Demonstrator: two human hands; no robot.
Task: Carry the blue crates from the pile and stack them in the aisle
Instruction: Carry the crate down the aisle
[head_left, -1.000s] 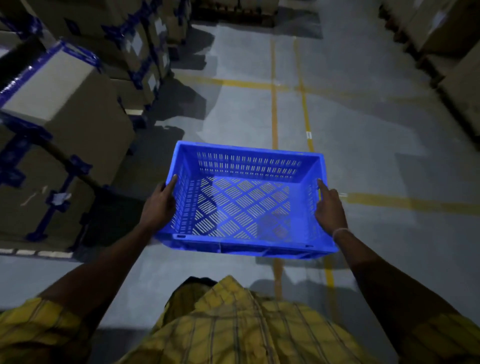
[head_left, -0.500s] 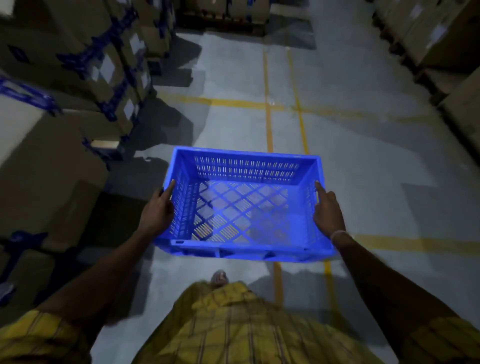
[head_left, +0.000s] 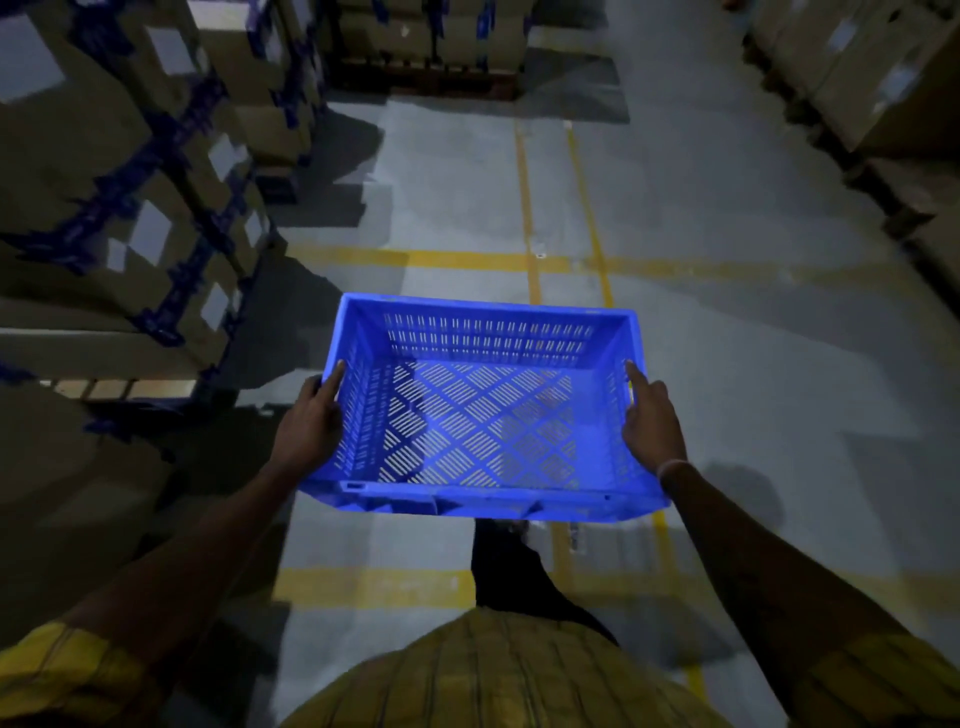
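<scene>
An empty blue crate (head_left: 483, 410) with slotted walls and a lattice floor hangs level in front of my waist, above the grey floor. My left hand (head_left: 309, 427) grips its left wall, thumb along the rim and the other fingers hidden beneath. My right hand (head_left: 650, 422) grips the right wall the same way, a pale band at the wrist. No pile or stack of crates is in view.
Stacked cardboard boxes (head_left: 130, 208) with blue tape line the left side; more boxes (head_left: 883, 88) line the right and the far end. The concrete aisle (head_left: 727, 364) runs ahead with yellow floor lines (head_left: 524, 208). My leg (head_left: 504, 566) steps forward under the crate.
I have walked forward along the aisle; the boxes on the left slid past and a yellow cross line now lies under my feet. Both hands keep the same hold on the crate.
</scene>
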